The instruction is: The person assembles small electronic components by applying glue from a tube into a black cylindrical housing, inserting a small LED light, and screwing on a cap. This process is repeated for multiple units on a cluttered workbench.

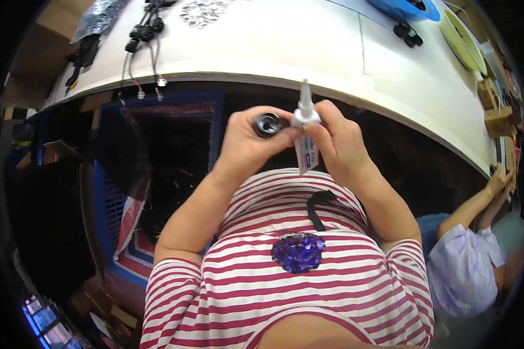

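My left hand (244,139) grips a short black round fitting (267,124) with its open end facing up. In my right hand (340,139) is a white glue tube (307,152), held upright with its pale tapered nozzle pointing up and away from me. The tips of my left thumb and forefinger reach the tube's shoulder, close beside the fitting. Both hands are held in front of my striped shirt, near the bench edge.
On the white bench (262,46) lie black connectors with cables (142,35), a scatter of clear rings (204,13) and several black caps (409,35). A blue basin (404,9) and a yellow-green basin (463,41) stand at right. A lined blue crate (102,174) is below left; a co-worker (466,262) sits right.
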Demonstrator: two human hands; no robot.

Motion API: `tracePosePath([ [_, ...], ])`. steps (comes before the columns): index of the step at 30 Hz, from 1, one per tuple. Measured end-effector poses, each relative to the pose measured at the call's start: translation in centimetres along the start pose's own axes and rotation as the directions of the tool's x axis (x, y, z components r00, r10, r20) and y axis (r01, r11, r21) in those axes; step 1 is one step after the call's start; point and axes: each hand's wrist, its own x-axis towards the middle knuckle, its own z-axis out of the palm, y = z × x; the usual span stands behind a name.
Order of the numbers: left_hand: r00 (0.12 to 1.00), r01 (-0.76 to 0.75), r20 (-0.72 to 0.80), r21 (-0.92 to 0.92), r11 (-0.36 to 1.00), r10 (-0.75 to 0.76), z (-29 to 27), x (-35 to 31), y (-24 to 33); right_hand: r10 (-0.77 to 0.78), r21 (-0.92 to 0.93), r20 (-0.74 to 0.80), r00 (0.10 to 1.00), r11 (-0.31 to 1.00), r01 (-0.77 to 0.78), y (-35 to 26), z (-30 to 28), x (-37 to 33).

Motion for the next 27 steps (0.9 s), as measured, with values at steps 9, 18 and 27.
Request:
tracePosePath([
  [9, 0.998, 0.047, 0.027, 0.056, 0.997, -0.048, -0.1, 0.3, 0.4, -0.223, -0.187, -0.031, 0.974, 0.959, 0.214, 1.5, 0.3, 0.5],
  [18, 0.994, 0.105, 0.037, 0.018, 0.994, -0.106, 0.6, 0.2, -0.2, -0.249, -0.059, -0.057, 0.967, 0.968, 0.246, 2.7, 0.4, -0.4],
  [27, 0.996, 0.073, 0.049, 0.071, 0.995, -0.077, 0.6, 0.1, -0.2, -0.281, -0.01, -0.054, 0.958, 0.96, 0.281, 2.6, 0.4, -0.3],
])
